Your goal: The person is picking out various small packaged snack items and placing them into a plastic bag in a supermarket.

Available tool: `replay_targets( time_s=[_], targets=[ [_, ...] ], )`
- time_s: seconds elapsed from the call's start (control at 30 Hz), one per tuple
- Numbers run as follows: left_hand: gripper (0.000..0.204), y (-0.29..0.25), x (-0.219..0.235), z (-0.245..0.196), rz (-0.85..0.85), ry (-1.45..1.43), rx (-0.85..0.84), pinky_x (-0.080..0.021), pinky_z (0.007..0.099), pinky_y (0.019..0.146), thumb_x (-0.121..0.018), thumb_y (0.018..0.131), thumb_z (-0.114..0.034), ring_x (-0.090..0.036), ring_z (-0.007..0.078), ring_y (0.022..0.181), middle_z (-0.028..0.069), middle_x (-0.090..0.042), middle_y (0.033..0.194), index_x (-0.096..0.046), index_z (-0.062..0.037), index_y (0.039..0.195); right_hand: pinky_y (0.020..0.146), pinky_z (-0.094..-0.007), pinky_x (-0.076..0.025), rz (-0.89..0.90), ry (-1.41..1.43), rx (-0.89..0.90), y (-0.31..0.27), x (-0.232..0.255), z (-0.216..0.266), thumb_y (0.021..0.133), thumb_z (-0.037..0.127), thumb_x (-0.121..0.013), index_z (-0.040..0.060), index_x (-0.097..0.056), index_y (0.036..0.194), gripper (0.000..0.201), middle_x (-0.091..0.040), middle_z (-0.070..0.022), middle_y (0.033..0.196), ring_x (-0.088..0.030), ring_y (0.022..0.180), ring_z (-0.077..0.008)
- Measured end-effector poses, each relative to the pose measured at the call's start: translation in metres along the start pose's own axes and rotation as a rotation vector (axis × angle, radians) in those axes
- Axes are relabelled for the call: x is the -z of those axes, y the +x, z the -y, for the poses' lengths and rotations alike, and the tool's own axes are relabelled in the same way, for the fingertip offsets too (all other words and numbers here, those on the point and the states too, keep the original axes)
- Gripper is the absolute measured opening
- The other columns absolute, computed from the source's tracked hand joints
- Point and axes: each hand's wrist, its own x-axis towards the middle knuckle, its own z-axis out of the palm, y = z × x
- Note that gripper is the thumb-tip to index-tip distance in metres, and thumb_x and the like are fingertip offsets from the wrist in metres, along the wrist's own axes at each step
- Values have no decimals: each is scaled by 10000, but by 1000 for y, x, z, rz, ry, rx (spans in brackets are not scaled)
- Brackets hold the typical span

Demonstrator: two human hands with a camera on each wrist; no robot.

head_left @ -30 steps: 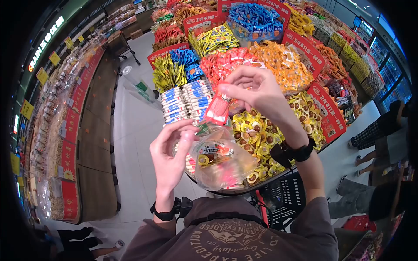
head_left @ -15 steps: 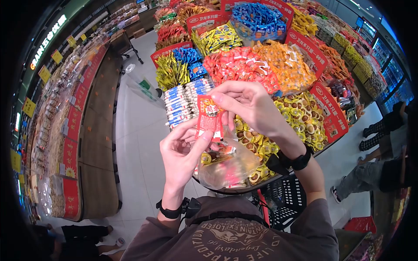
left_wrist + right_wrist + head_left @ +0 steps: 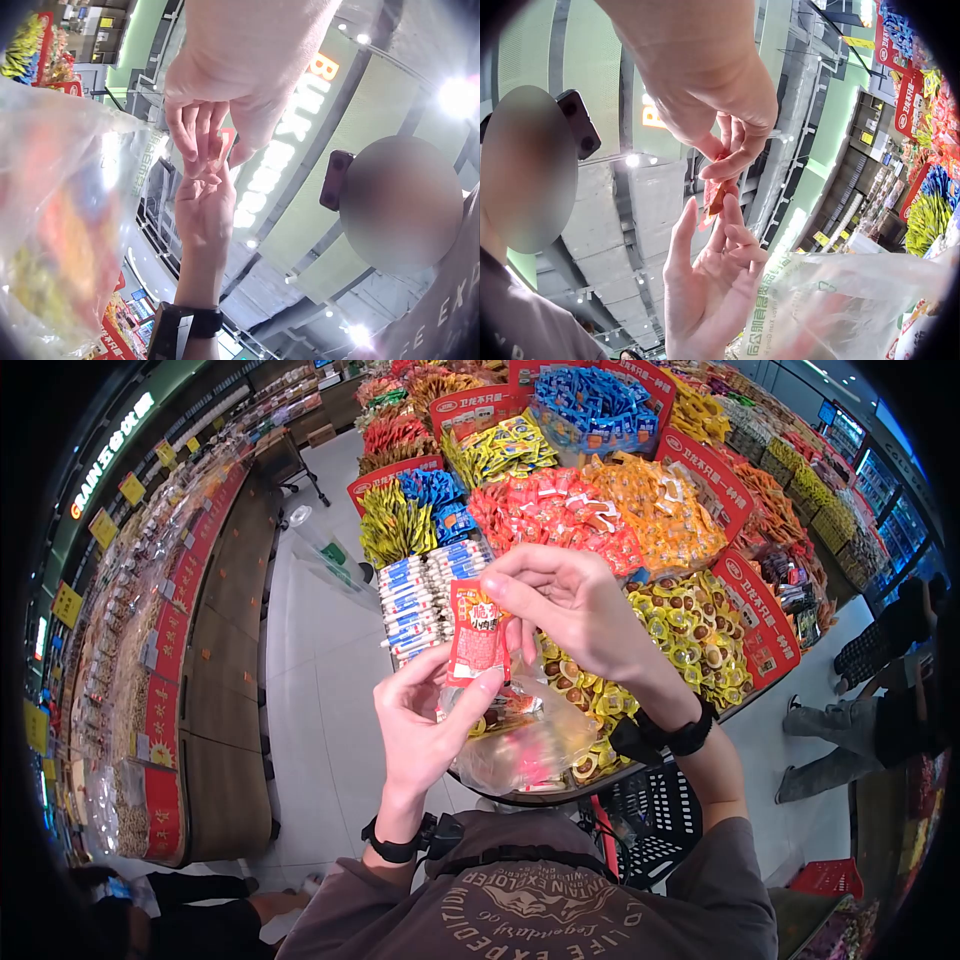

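A small red snack packet (image 3: 479, 632) with yellow print is held upright between both hands, its printed face toward the head camera. My right hand (image 3: 560, 600) pinches its upper right part between thumb and fingers. Lower down, my left hand (image 3: 425, 715) holds the packet, thumb at the bottom edge and fingers behind. The right wrist view shows the packet (image 3: 714, 201) side-on between the fingertips of both hands. Just beyond the left hand hangs a clear plastic bag (image 3: 570, 730) with several snack packets inside; its green print (image 3: 765, 315) appears in the right wrist view.
In front stands a display of wrapped snacks: white-and-blue sticks (image 3: 405, 605), red packets (image 3: 550, 510), orange packets (image 3: 665, 510) and yellow packs (image 3: 690, 630), with red signs (image 3: 755, 625) between. A black basket (image 3: 650, 810) sits below right. Long bins (image 3: 225, 690) line the left; people stand right.
The right hand has come down and toward me with the red packet, turning its printed face up. The left hand has risen to the packet's lower end. Over the last half second, both hands barely moved.
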Motion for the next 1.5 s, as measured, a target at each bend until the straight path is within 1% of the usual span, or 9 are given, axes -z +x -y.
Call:
replay_targets(
  time_s=[0.23,0.3,0.47,0.67,0.73,1.0,1.17,1.33,1.5],
  targets=[
    [308,1,-3,1,-98,27,59,-538,275,816,-710,857,46,-680,133,870,128,-712,1030,-649,96,1154,524,-230,-488,-62,0,67,-1,-5,-3,957,147,-651,-26,-642,1016,183,-676,-53,791,-605,628,-63],
    [305,1,-3,7,-144,73,13,-544,267,780,-714,857,39,-681,125,846,122,-715,1024,-657,92,1151,516,-234,-482,-228,-259,113,-3,-5,-4,923,161,-703,-34,-632,988,218,-690,-59,776,-613,633,-62],
    [361,3,-7,6,-340,791,-487,-525,258,598,-785,767,30,-641,115,658,89,-715,915,-723,-3,1121,546,-242,-511,-142,-206,138,-8,-13,-5,880,199,-756,-47,-628,942,284,-695,-77,754,-644,656,-80],
    [461,6,-2,12,-322,966,-792,-501,258,553,-818,665,50,-604,131,649,28,-638,816,-762,-101,1097,610,-264,-566,-116,-212,174,-9,-13,-14,904,207,-723,-77,-641,993,308,-723,-144,820,-700,743,-134],
    [454,4,-4,12,-315,951,-765,-502,259,570,-827,659,36,-608,143,720,37,-636,858,-767,-106,1086,605,-278,-582,-90,-94,-2,-12,-13,-6,945,186,-663,-98,-633,1060,308,-724,-142,846,-705,753,-147],
    [445,4,-4,6,-352,835,-706,-518,326,787,-833,727,-30,-592,241,1045,132,-597,1152,-710,-65,1153,595,-285,-596,-41,2,5,-10,-4,-6,998,152,-578,-86,-636,1099,264,-710,-129,918,-716,759,-164],
    [475,8,-1,9,-317,692,-585,-556,332,825,-803,754,30,-670,225,955,147,-653,1103,-658,-10,1205,600,-282,-598,-20,-15,15,-10,-4,-4,999,140,-573,-75,-639,1104,248,-707,-119,925,-716,773,-163],
    [464,7,-5,4,-282,257,-226,-555,265,821,-741,839,43,-668,153,906,117,-679,1041,-560,66,1266,609,-288,-596,-32,11,3,-9,-4,-5,993,131,-577,-66,-650,1032,214,-711,-109,905,-711,771,-155],
    [413,13,1,3,-336,53,-214,-556,261,791,-693,876,56,-659,132,901,120,-678,1021,-536,62,1258,606,-268,-565,91,-34,-78,-16,3,-10,976,153,-613,-57,-668,967,217,-719,-96,849,-699,750,-129]
  ],
)
